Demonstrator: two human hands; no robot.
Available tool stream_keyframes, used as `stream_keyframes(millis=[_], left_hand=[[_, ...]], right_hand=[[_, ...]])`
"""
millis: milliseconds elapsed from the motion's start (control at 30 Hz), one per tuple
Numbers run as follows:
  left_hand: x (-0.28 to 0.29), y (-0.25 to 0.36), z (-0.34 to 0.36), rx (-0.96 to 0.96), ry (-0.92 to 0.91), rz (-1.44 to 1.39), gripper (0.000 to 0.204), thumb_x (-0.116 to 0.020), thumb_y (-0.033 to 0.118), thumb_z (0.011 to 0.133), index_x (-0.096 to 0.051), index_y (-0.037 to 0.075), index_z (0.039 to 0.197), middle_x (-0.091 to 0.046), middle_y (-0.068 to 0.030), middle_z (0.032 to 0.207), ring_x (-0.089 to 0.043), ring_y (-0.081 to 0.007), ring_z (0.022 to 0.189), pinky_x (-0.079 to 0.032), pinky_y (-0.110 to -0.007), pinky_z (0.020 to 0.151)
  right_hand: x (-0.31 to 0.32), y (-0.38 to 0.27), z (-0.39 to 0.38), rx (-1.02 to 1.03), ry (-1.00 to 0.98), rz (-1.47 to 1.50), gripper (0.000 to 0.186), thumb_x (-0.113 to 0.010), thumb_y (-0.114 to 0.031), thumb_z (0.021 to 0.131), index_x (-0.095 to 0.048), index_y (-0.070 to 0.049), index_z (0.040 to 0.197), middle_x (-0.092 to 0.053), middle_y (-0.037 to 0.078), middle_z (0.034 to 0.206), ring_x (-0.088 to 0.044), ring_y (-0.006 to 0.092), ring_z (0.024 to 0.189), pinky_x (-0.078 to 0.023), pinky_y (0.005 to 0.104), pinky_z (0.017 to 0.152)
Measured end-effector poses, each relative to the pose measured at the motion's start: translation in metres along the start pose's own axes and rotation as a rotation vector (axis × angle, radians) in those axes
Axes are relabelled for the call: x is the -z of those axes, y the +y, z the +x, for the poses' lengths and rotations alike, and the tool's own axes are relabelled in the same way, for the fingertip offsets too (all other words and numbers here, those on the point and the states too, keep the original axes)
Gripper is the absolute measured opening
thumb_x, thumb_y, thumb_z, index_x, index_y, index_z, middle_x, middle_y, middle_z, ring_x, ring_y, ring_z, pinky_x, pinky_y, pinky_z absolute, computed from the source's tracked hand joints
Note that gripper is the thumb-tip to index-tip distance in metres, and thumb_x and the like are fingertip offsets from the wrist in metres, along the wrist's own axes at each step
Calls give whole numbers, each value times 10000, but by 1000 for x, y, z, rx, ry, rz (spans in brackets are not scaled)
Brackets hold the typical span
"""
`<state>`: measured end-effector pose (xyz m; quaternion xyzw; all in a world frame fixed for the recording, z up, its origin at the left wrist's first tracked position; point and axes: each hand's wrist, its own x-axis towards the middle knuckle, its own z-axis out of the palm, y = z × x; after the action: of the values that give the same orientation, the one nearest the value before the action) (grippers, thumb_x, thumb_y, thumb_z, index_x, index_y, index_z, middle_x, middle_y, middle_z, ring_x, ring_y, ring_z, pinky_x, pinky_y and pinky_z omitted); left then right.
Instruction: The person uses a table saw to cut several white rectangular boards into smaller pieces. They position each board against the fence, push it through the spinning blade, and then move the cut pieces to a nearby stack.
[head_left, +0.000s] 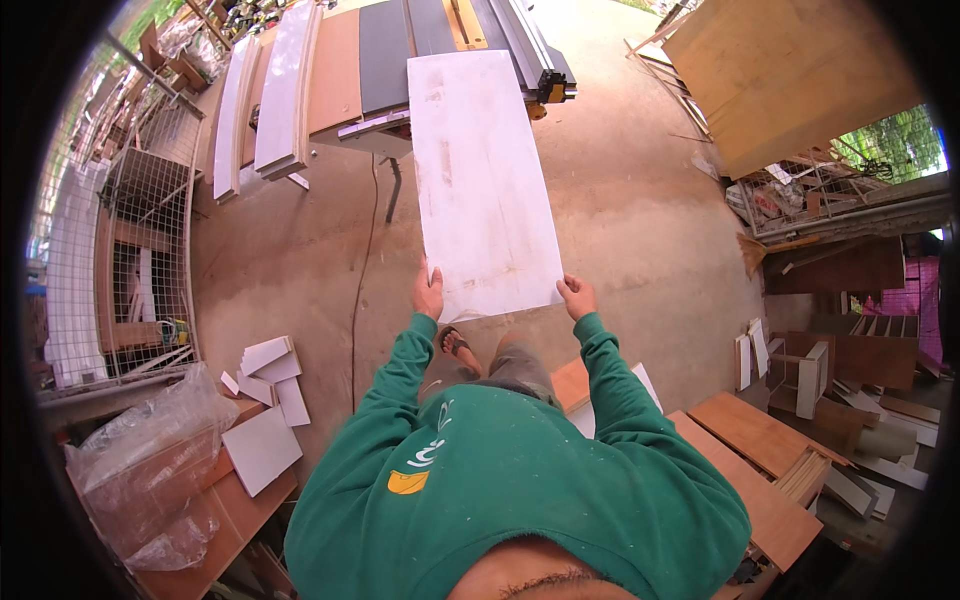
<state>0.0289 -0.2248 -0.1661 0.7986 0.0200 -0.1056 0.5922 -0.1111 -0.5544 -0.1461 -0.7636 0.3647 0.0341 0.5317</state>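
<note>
My left hand (428, 293) and right hand (577, 296) clasp the near corners of a long, flat white board (482, 180) — smudged, rectangular — its far end resting on the table saw (440, 40).

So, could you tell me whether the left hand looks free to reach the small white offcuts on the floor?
Probably not as things stand: the left hand grips the long white panel together with the right hand, and the offcuts lie low and apart, to the left.

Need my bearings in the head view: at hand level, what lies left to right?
Wire mesh cage → power cord → left hand → white panel → right hand → stacked board offcuts.
</note>
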Motion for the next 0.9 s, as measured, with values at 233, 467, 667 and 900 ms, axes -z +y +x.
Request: stream_keyframes(millis=[233, 467, 667, 900], left_hand=[[-19, 9, 7, 28, -48, -18, 588, -547, 273, 1044, -348, 60, 1554, -500, -228, 1491, -490, -320, 1377, -379, -368, 1127], [-38, 16, 13, 61, -45, -34, 607, -540, 290, 1048, -330, 33, 1556, -451, -220, 1534, -443, -304, 1416, -352, -368, 1151], [-45, 54, -6, 201, -72, -19, 642, -557, 305, 1044, -319, -8, 1551, -455, -226, 1528, -440, -288, 1420, -344, -358, 1153], [-46, 55, -3, 219, -36, -145, 656, -592, 272, 1033, -320, -27, 1549, -464, -232, 1517, -454, -255, 1394, -354, -346, 1137]], right_hand=[[28, -99, 54, 323, 31, -625, 529, -712, -400, 882, -653, -12, 1238, -674, 224, 1219, -621, 384, 1159, -478, 461, 1012], [-17, -259, 267, 579, -152, -1106, 585, -584, -352, 979, -468, -31, 1454, -431, 182, 1543, -360, 327, 1455, -336, 472, 1171], [-64, -358, 402, 715, -221, -1525, 889, -529, -614, 956, -230, -70, 1593, -199, 115, 1676, -169, 248, 1550, -166, 516, 1255], [-64, -397, 430, 638, -396, -1805, 1307, -662, -840, 691, -166, -49, 1605, -155, 134, 1683, -153, 247, 1555, -134, 506, 1261]])
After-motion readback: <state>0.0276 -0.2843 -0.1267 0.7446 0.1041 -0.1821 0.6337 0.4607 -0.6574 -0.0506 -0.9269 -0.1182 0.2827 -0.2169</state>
